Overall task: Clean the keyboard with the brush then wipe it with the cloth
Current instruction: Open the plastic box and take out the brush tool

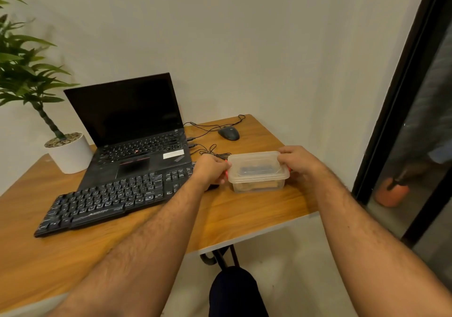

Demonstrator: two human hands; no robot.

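The left hand (210,170) and the right hand (297,161) are each gripping one end of the plastic box (258,172), fingers curled on its red clips. If the lid pops off fast, the box could be tipping and spilling. Something dark is showing inside; I cannot tell what. The keyboard (110,196) is lying just left of the box, on the table (244,214). I am counting one box, one keyboard, one laptop (132,130), one mouse (228,133) and one plant (27,72).
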